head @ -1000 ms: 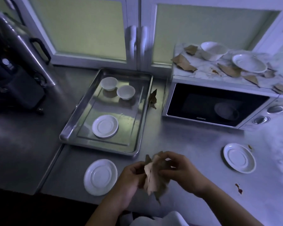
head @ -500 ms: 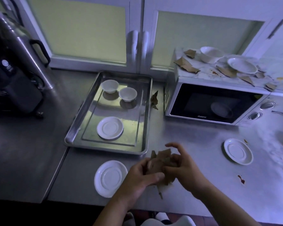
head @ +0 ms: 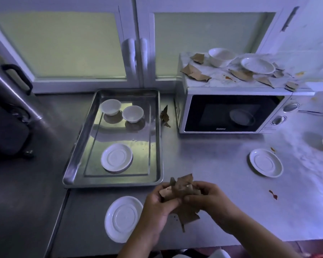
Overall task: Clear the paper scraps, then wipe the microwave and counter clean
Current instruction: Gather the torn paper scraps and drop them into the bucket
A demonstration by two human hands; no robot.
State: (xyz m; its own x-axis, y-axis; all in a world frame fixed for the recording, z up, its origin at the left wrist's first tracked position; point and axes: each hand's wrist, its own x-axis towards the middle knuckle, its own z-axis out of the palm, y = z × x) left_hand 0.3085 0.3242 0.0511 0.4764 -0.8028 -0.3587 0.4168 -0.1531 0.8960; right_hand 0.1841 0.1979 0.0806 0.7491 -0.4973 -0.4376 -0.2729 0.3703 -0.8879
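Lower centre of frame: left hand [head: 157, 207] and right hand [head: 211, 200] together, fingers [head: 203, 185] curled round a bundle of brown paper scraps [head: 181, 187] above the bench [head: 213, 164]. Mid-frame left: metal tray [head: 153, 138]. Upper right: microwave [head: 231, 112], further scraps [head: 194, 72] on top.
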